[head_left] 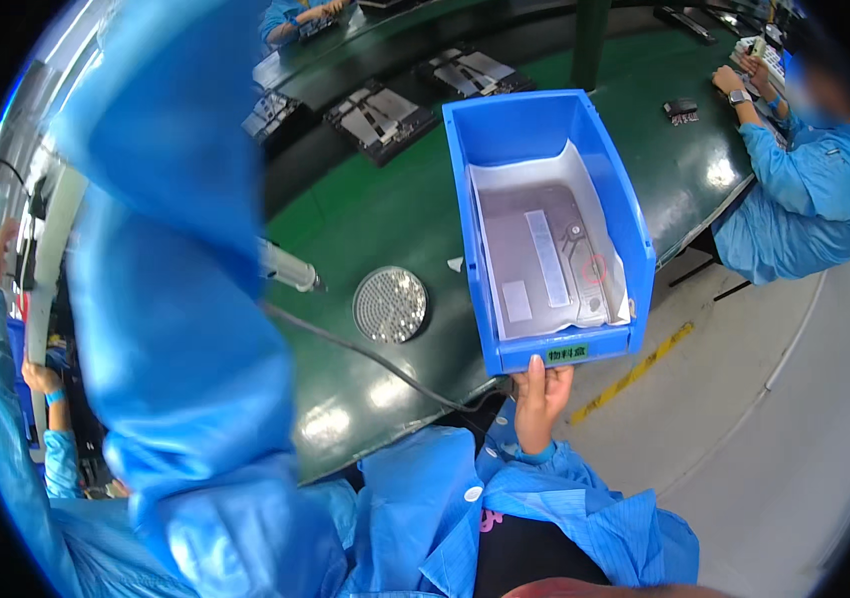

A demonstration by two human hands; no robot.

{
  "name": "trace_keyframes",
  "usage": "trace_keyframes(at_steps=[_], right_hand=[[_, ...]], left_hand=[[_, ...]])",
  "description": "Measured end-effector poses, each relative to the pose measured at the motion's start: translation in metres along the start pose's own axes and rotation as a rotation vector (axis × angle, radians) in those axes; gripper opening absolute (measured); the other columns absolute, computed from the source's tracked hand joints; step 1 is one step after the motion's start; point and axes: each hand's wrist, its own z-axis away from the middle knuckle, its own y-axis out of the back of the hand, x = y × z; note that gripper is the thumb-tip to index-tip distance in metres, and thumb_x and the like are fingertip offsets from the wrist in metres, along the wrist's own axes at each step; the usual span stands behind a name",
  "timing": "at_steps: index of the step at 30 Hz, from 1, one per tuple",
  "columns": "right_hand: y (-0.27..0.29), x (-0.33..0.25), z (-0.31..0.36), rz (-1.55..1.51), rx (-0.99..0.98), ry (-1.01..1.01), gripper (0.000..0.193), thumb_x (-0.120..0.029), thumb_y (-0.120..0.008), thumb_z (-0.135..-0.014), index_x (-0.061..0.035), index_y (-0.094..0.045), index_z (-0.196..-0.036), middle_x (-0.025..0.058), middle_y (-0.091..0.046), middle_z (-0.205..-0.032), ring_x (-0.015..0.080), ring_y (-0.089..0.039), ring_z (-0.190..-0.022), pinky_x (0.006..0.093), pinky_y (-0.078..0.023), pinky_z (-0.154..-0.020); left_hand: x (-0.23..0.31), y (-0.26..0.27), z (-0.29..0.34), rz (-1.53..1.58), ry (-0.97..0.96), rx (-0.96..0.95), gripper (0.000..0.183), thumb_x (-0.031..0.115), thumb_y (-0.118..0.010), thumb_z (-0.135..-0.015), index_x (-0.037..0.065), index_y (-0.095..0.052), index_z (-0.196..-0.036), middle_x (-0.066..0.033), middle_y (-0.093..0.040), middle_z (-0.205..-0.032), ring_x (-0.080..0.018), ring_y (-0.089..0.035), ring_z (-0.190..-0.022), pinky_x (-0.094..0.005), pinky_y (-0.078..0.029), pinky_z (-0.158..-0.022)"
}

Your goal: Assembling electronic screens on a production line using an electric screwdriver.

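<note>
Gripping the front wall of a blue bin [644, 234], the right hand [539, 399] sits at the lower centre of the frame, thumb up against the outside and the fingers curled at the lower edge. The hands are apart as far as shows: a blurred blue sleeve [185, 329] fills the left side, running up past the top edge, and the left hand is out of frame, so I cannot tell what it does. The bin, right of centre, tilts slightly and overlaps the edge of a green bench [400, 224]; whether it rests there I cannot tell. Inside lies a grey sheet [519, 254] with white edges, a pale strip and a red ring mark. A round metal dish [390, 304] stands near the bin on its left, with a white tool [290, 267] farther left and a dark cable [375, 359] bending below both. Dark devices [380, 115] lie at upper centre. At the upper right a co-worker [794, 199] sits wearing a watch [740, 97], and yellow tape [634, 374] marks the floor [724, 339] at lower right.
</note>
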Motion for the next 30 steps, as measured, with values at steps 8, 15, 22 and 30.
trace_keyframes(at_steps=[8,15,22,30], right_hand=[[0.003,0.018,-0.008,-0.06,0.1,0.207,0.022,-0.006,-0.052,-0.107,-0.0013,-0.043,-0.126,0.0113,-0.057,-0.121,0.0137,-0.059,-0.103,0.0285,-0.052,-0.088],[0.032,0.035,0.012,0.289,0.049,0.084,0.052,-0.016,-0.066,-0.1,0.0036,-0.037,-0.138,0.0148,-0.057,-0.122,0.0181,-0.056,-0.111,0.032,-0.047,-0.096],[0.029,0.018,-0.012,0.596,-0.27,0.435,0.093,-0.041,-0.078,-0.088,0.0055,-0.029,-0.152,0.0279,-0.034,-0.157,0.0412,-0.035,-0.147,0.0512,-0.03,-0.121],[-0.001,0.004,-0.026,1.358,-0.437,0.544,0.105,-0.059,-0.08,-0.082,-0.0113,-0.031,-0.161,0.0365,0.0,-0.166,0.0642,0.01,-0.148,0.0784,-0.013,-0.112]], left_hand=[[0.156,-0.129,0.253,1.052,1.035,-0.397,0.106,0.012,-0.077,-0.082,-0.009,-0.007,-0.16,-0.0278,-0.055,-0.14,-0.035,-0.063,-0.121,-0.0396,-0.054,-0.1],[0.155,-0.095,0.244,1.349,1.528,-0.328,0.049,-0.015,-0.048,-0.081,-0.006,-0.059,-0.129,-0.012,-0.07,-0.11,-0.0193,-0.068,-0.095,-0.0327,-0.057,-0.082],[0.101,-0.023,0.132,1.432,1.358,-0.244,0.037,-0.011,-0.056,-0.082,-0.007,-0.061,-0.118,-0.0139,-0.069,-0.096,-0.0245,-0.068,-0.081,-0.0417,-0.059,-0.076],[0.041,0.05,-0.008,1.315,1.046,0.021,0.027,-0.001,-0.068,-0.087,-0.008,-0.062,-0.112,-0.0177,-0.069,-0.103,-0.0288,-0.07,-0.091,-0.0436,-0.06,-0.088]])
